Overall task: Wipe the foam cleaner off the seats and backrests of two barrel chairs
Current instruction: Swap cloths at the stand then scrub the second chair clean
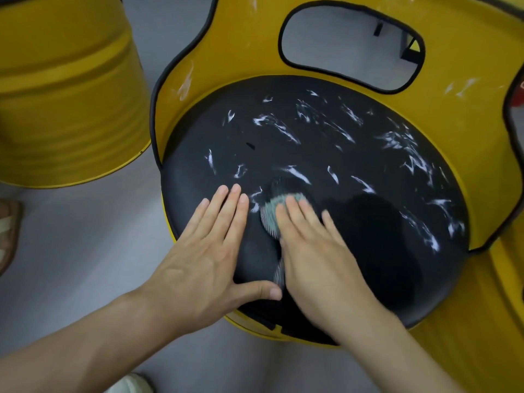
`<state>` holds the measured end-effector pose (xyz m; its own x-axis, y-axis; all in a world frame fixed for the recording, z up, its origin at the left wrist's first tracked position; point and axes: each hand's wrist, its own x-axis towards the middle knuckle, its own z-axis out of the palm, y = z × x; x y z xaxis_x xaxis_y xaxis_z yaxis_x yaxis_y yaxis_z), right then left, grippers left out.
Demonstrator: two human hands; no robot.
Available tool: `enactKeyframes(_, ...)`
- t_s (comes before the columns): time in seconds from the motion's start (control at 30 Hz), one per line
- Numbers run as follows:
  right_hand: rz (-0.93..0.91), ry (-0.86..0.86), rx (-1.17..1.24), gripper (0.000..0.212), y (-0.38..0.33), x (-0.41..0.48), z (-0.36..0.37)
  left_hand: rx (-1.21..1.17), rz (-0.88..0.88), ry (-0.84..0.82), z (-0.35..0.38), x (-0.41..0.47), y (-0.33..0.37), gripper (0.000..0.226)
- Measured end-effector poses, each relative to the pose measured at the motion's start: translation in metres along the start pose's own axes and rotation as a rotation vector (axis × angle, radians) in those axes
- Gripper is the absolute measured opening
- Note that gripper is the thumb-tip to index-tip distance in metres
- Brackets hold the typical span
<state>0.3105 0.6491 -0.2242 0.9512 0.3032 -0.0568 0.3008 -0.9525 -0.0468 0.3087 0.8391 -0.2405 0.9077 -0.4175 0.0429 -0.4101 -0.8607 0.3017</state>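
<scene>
Both palms flat, fingers straight: my left hand (209, 251) braces the black seat (354, 222) at its near edge, my right hand (314, 245) presses the green cloth (270, 219) down for wiping pressure, I reckon. Foam (402, 143) streaks the far and right side.

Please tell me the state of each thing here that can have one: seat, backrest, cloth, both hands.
seat cushion: partly wiped; white foam streaks cover its far and right parts.
backrest: unwiped, with foam smears.
cloth: bunched, pressed on the seat.
left hand: flat on the seat, fingers straight, beside the cloth.
right hand: fingers straight, pressing the cloth.
</scene>
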Motion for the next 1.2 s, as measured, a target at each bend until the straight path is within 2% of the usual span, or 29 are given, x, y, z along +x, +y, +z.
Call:
enactKeyframes(0.07, 0.049, -0.013, 0.013, 0.057, 0.004, 0.034, -0.006, 0.015, -0.002, -0.005, 0.001, 0.001, 0.0, 0.13)
enactKeyframes(0.17, 0.056, -0.003, -0.001, 0.058, 0.004, 0.049, -0.011, 0.041, -0.006, -0.016, 0.002, 0.001, 0.0, 0.13)
enactKeyframes(0.3, -0.001, 0.004, 0.001, 0.07, -0.001, -0.017, -0.001, 0.026, -0.008, -0.015, -0.001, 0.001, 0.001, 0.131)
enactKeyframes(0.43, -0.065, -0.032, 0.028, 0.067, 0.001, -0.054, 0.008, 0.019, -0.008, -0.023, -0.001, 0.0, 0.002, 0.132)
enactKeyframes(0.5, -0.061, -0.034, 0.009, 0.068, 0.003, -0.042, 0.006, 0.017, -0.006, -0.018, -0.001, 0.0, 0.001, 0.131)
enactKeyframes(0.57, -0.061, -0.073, -0.015, 0.081, 0.002, -0.016, -0.003, 0.017, -0.007, -0.017, 0.0, 0.001, 0.0, 0.13)
enactKeyframes(0.67, 0.008, -0.076, 0.0, 0.063, 0.004, 0.037, -0.014, 0.025, -0.014, -0.022, 0.0, 0.001, 0.001, 0.131)
enactKeyframes(0.77, 0.046, -0.033, -0.014, 0.059, 0.005, 0.061, -0.014, 0.043, -0.022, -0.039, 0.0, 0.001, 0.001, 0.131)
enactKeyframes(0.93, -0.043, -0.043, -0.02, 0.076, 0.006, -0.014, -0.006, 0.032, -0.02, -0.03, 0.0, 0.001, 0.001, 0.131)
enactKeyframes(1.03, -0.065, -0.057, 0.007, 0.069, 0.007, -0.049, 0.002, 0.034, -0.023, -0.039, -0.001, 0.001, 0.002, 0.132)
enactKeyframes(1.2, -0.063, -0.093, -0.005, 0.074, 0.006, -0.016, -0.006, 0.031, -0.017, -0.03, 0.001, 0.002, 0.001, 0.131)
